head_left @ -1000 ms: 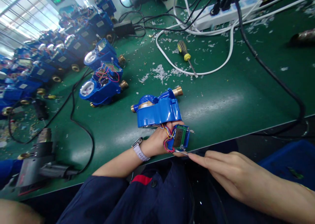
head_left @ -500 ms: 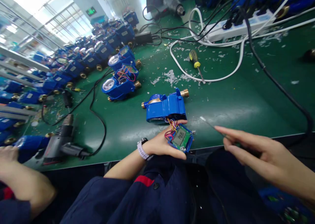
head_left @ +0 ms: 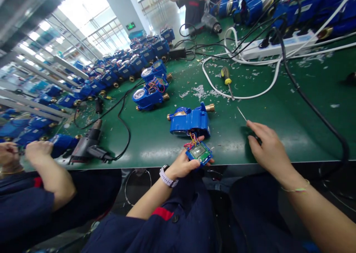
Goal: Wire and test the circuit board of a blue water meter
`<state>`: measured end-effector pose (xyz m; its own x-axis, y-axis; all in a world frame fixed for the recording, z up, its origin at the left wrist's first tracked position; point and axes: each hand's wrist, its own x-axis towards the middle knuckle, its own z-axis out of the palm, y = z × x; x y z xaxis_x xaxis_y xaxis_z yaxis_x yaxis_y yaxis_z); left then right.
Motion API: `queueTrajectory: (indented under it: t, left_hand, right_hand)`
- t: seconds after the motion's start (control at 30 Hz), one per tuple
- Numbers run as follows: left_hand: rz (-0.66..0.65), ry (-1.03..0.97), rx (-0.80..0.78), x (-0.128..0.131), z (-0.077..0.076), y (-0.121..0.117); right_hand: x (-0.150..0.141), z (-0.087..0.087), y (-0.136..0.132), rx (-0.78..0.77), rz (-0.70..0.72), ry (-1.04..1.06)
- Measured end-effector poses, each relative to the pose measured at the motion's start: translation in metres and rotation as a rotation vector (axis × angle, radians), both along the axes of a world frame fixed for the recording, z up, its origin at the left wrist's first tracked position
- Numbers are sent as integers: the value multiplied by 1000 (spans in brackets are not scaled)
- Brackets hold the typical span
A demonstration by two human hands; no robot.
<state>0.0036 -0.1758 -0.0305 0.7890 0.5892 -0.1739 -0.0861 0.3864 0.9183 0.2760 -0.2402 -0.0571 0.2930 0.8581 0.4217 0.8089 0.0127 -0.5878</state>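
Observation:
My left hand is closed on a green circuit board in a blue frame, thumb on its near edge. The board's display faces up, its reading too blurred to make out. Red and yellow wires run from it to a blue water meter with brass ends, lying on its side just beyond the hand. My right hand pinches a thin pale metal rod over the bench, well to the right of the board. The rod points up and left; its lower part is hidden in the fingers.
A yellow-black screwdriver lies beside a white cable and plastic scraps. Behind are a power strip and two blue meters. A dark power tool rests at left, near a co-worker's arm. Rows of meters stand further back.
My right hand has moved forward over the bench with the rod, whose tip now nears the screwdriver. The board in my left hand has turned and its reading has blurred. The view has shifted.

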Motion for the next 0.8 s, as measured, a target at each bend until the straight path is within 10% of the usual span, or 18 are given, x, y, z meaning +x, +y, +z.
queueTrajectory:
  t: [0.3, 0.6, 0.8]
  left_hand:
    - [72, -88, -158, 5, -1, -6]
    - [178, -235, -544, 13, 35, -19]
    - [112, -307, -630, 19, 26, -18]
  right_hand:
    - [6, 4, 13, 58, -38, -16]
    - [7, 5, 11, 81, -14, -12]
    - [10, 2, 13, 83, -3, -28]
